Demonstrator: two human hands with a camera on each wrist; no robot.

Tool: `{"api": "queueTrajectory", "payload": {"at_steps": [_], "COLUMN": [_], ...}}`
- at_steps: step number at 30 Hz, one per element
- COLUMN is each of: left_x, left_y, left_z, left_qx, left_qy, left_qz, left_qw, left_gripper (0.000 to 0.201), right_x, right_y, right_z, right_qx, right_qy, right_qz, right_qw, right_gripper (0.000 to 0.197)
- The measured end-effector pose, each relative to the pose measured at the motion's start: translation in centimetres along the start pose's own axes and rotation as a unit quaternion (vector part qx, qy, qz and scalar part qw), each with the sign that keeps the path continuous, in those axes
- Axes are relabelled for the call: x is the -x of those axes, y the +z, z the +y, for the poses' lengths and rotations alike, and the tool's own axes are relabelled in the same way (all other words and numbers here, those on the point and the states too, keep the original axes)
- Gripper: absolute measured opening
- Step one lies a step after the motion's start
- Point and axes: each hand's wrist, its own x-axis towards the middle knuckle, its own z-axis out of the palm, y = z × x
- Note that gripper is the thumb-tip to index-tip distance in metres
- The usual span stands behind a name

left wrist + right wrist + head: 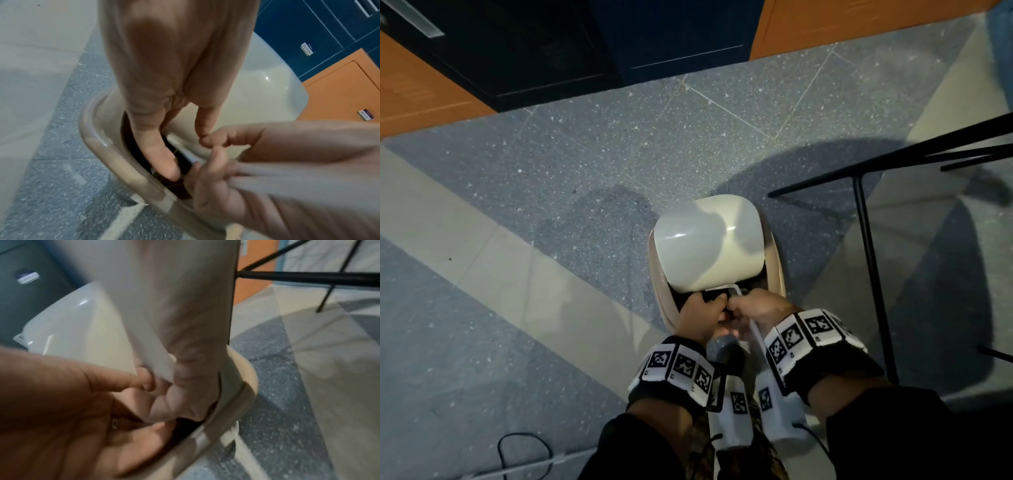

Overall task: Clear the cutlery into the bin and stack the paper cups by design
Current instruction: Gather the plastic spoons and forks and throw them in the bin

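Note:
A floor bin with a white swing lid (709, 246) and a beige rim (661, 301) stands in front of me. Both hands meet at the dark opening on its near side. My right hand (753, 308) grips white plastic cutlery (755, 334), whose tip points into the gap under the lid. The same cutlery (144, 313) shows as a blurred white strip in the right wrist view. My left hand (700, 310) reaches into the opening, its straight fingers (152, 146) against the right hand. No paper cups are in view.
Black metal furniture legs (866, 257) stand just right of the bin. Dark blue cabinets (619, 41) and orange panels (421, 89) line the far side of the speckled grey floor. A black cable (524, 448) lies on the floor at lower left.

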Motion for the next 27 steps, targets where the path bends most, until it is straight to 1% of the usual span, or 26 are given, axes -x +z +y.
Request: {"api": "queueTrajectory", "payload": {"at_steps": [1, 2, 3, 4, 5, 6, 8, 10, 11, 12, 14, 15, 16, 17, 18, 20, 22, 24, 26, 27], "left_x": [-0.3, -0.6, -0.9, -1.0, -1.0, 0.9, 0.6, 0.9, 1.1, 1.6, 2.1, 2.1, 2.3, 2.7, 3.8, 6.8, 10.2, 13.3, 16.4, 17.9], "left_y": [-0.1, -0.1, -0.1, 0.0, 0.0, -0.5, -0.5, -0.7, -0.8, -0.9, -1.2, -1.4, -1.5, -1.6, -1.8, -2.2, -2.5, -2.6, -2.5, -2.4], "left_z": [-0.2, -0.4, -0.6, -0.6, -0.5, 0.6, 0.1, -0.1, -0.1, 0.1, 0.0, -0.4, -0.8, -1.3, -1.6, -1.8, -1.6, -1.3, -0.4, 0.1], "left_qx": [0.003, 0.007, 0.012, 0.015, 0.017, 0.007, 0.009, -0.012, -0.032, -0.059, -0.123, -0.15, -0.177, -0.206, -0.235, -0.292, -0.34, -0.365, -0.376, -0.379], "left_qy": [0.017, 0.028, 0.044, 0.056, 0.071, 0.079, 0.075, 0.08, 0.079, 0.082, 0.095, 0.106, 0.116, 0.128, 0.132, 0.131, 0.149, 0.173, 0.183, 0.2], "left_qz": [0.011, 0.022, 0.024, 0.024, 0.029, 0.025, 0.019, 0.019, 0.015, 0.018, 0.019, 0.017, 0.011, 0.009, 0.0, -0.023, -0.035, -0.035, -0.026, -0.027], "left_qw": [1.0, 0.999, 0.999, 0.998, 0.997, 0.997, 0.997, 0.997, 0.996, 0.995, 0.988, 0.983, 0.977, 0.97, 0.963, 0.947, 0.928, 0.914, 0.908, 0.903], "left_gripper": [0.011, 0.028, 0.043, 0.053, 0.059, 0.061, 0.063, 0.064, 0.061, 0.054, 0.038, 0.035, 0.035, 0.037, 0.039, 0.037, 0.044, 0.05, 0.051, 0.05], "right_x": [0.1, 0.0, -0.1, -0.3, -0.3, 1.5, 1.7, 1.7, 1.6, 1.7, 1.8, 1.9, 1.9, 2.1, 3.0, 5.0, 7.8, 11.2, 15.3, 17.4], "right_y": [0.0, 0.0, -0.1, -0.2, -0.4, -0.1, 0.1, 0.3, 0.4, 0.6, 0.9, 1.1, 1.3, 1.6, 1.9, 2.7, 3.4, 3.9, 4.3, 4.3], "right_z": [-0.4, -0.7, -1.0, -1.1, -1.1, -1.5, -1.2, -0.9, -0.7, -0.4, 0.4, 0.9, 1.5, 2.4, 3.1, 4.6, 5.6, 5.9, 6.1, 6.1], "right_qx": [-0.037, -0.082, -0.13, -0.18, -0.222, -0.258, -0.303, -0.335, -0.342, -0.34, -0.321, -0.306, -0.285, -0.263, -0.24, -0.211, -0.231, -0.266, -0.262, -0.255], "right_qy": [-0.004, -0.011, -0.017, -0.017, -0.021, -0.029, -0.039, -0.038, -0.036, -0.036, -0.032, -0.036, -0.041, -0.048, -0.066, -0.116, -0.157, -0.18, -0.21, -0.231], "right_qz": [-0.004, -0.003, 0.006, 0.014, 0.017, 0.021, 0.02, 0.023, 0.022, 0.022, 0.024, 0.027, 0.029, 0.042, 0.06, 0.091, 0.112, 0.133, 0.145, 0.152], "right_qw": [0.999, 0.997, 0.991, 0.983, 0.975, 0.965, 0.952, 0.941, 0.939, 0.939, 0.946, 0.951, 0.957, 0.963, 0.967, 0.966, 0.953, 0.938, 0.931, 0.927], "right_gripper": [0.016, 0.013, 0.016, 0.02, 0.022, 0.022, 0.02, 0.019, 0.019, 0.02, 0.02, 0.02, 0.025, 0.031, 0.033, 0.025, 0.023, 0.02, 0.025, 0.028]}}
